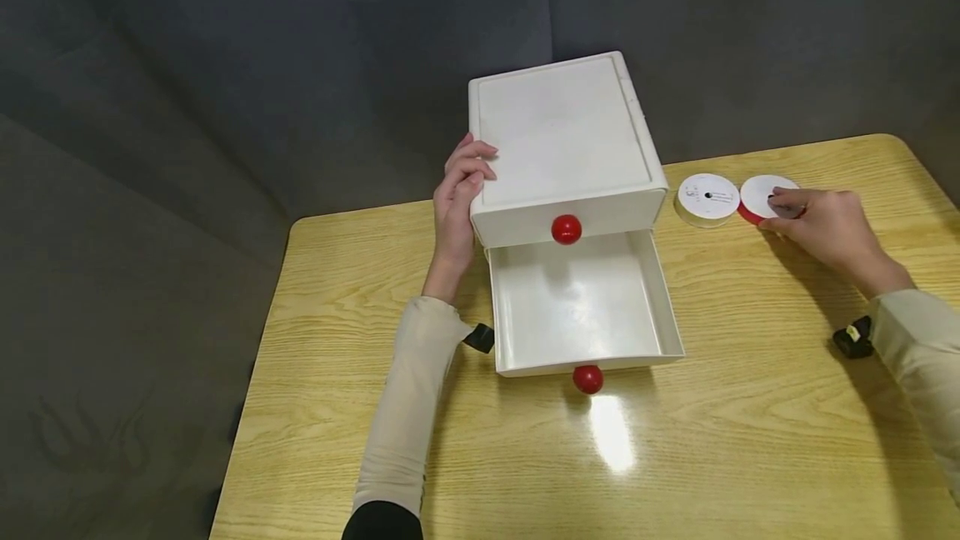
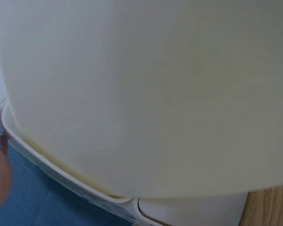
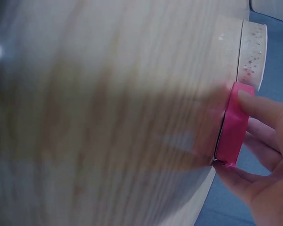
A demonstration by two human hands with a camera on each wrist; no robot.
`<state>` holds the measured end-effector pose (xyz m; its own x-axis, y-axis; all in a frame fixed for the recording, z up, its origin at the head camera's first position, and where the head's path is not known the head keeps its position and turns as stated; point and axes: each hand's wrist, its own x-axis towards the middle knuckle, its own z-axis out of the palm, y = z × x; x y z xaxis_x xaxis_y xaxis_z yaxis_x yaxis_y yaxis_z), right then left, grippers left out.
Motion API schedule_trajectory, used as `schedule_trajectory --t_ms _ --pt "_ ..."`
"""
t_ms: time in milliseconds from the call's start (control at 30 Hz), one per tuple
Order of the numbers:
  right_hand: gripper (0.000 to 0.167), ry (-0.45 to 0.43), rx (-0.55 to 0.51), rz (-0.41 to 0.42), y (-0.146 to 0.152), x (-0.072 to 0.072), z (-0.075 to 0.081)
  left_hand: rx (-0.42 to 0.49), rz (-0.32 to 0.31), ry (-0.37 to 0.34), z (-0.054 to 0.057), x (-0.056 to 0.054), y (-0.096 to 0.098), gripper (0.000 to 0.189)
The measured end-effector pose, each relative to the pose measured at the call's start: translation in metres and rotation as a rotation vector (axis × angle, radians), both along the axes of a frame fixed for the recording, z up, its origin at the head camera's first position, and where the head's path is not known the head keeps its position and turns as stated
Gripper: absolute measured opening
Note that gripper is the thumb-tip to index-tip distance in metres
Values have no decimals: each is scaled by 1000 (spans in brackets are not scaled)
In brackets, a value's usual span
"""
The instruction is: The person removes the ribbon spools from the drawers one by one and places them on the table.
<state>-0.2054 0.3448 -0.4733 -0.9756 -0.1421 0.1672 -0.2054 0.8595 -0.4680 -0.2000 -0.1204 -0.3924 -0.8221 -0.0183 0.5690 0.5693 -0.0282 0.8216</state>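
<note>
A white drawer unit [image 1: 558, 127] with red round knobs stands at the back of the table. Its lower drawer [image 1: 667, 307] is pulled out and shows a bare white inside; the upper drawer [image 1: 517, 227] is in. My left hand [image 1: 457, 198] rests against the unit's left side, fingertips over the top edge. Over at the right, my right hand [image 1: 832, 227] holds a spool of red ribbon [image 3: 236, 127] between thumb and fingers. Beside it, on the left, stands a spool of pale ribbon [image 1: 705, 200] with a white label; small star marks show on its ribbon in the right wrist view.
The wooden table [image 1: 360, 290] has rounded back corners. A dark grey curtain [image 1: 360, 65] hangs behind it and down the left side. Small black wrist devices [image 1: 853, 337] are worn at both sleeves.
</note>
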Motion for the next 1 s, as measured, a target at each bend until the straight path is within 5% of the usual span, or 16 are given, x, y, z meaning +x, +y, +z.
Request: schedule_trajectory --t_ms 367,567,800,1000 --pt "48 -13 71 39 -4 1 4 10 -2 -4 -1 -3 -1 28" --pt "39 74 -24 22 -27 8 30 1 4 1 -1 -3 -2 28" --pt "27 247 -174 4 -69 41 77 11 -3 -1 -1 -3 -1 29" --pt "11 369 -372 101 -107 84 100 13 -4 -10 1 -3 0 29"
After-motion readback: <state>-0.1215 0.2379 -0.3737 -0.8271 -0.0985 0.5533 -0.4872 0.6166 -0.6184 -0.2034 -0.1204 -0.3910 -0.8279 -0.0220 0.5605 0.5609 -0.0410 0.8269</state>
